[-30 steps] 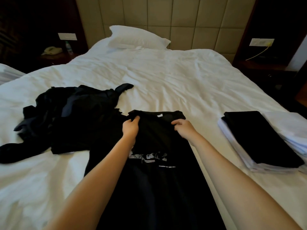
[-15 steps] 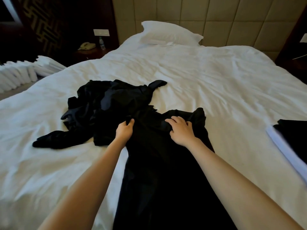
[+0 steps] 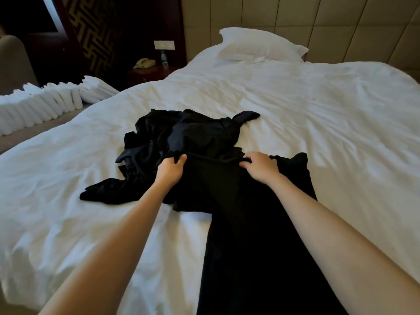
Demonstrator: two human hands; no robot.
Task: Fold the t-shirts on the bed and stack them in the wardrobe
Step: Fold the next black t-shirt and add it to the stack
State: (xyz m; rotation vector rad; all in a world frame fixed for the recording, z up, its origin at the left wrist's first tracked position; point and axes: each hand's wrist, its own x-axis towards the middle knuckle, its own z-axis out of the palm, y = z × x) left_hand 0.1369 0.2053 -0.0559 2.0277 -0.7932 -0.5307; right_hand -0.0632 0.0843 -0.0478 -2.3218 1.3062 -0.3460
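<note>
A black t-shirt lies lengthwise on the white bed, running from the near edge toward the middle. My left hand pinches a fold of its upper edge at the left. My right hand grips the same taut edge at the right, fingers curled over the cloth. Just behind my hands sits a crumpled heap of black t-shirts, one sleeve sticking out at its far right.
A white pillow rests against the padded headboard. Left of the bed are a row of rolled white towels, a dark nightstand with a phone and a water bottle, and a grey armchair.
The view has swung left, so the folded stack at the right has left the frame. The shirt's printed front is no longer showing. Both hands now hold a taut upper edge, slightly farther apart.
</note>
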